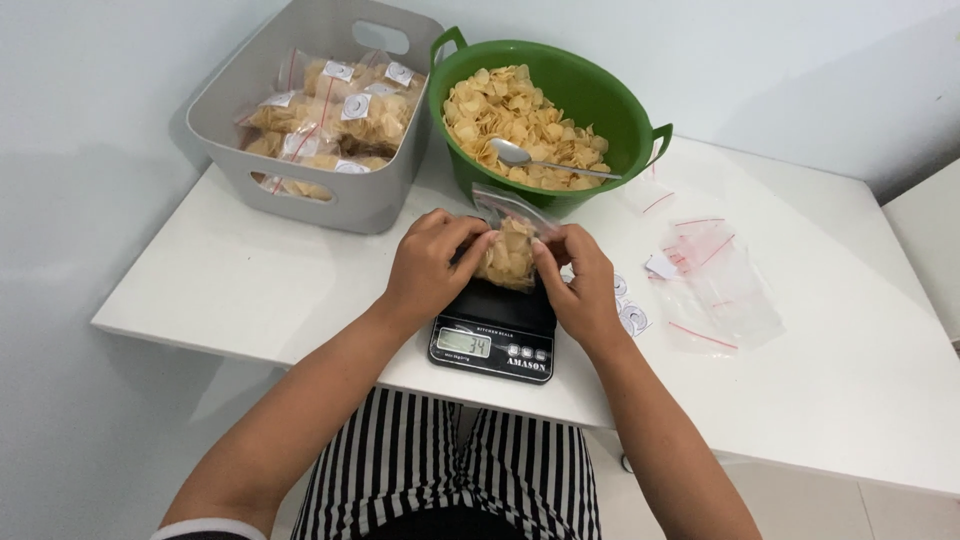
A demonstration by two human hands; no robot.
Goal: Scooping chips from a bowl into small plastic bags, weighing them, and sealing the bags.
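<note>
Pale yellow chips filled the small clear bag (510, 252) that sat on the black scale (494, 332), left hand (428, 268) and right hand (580, 285) fingers pinched on it, seemingly mid-weighing, sealing its top likely due next.

Clear bag (508, 252) w/ pale chips, upright on black scale (493, 338).

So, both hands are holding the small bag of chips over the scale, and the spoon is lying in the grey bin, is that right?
Not quite: the head view shows the spoon lying in the green basin, not the grey bin. Both hands, left and right, do hold the bag of chips over the scale.
</note>
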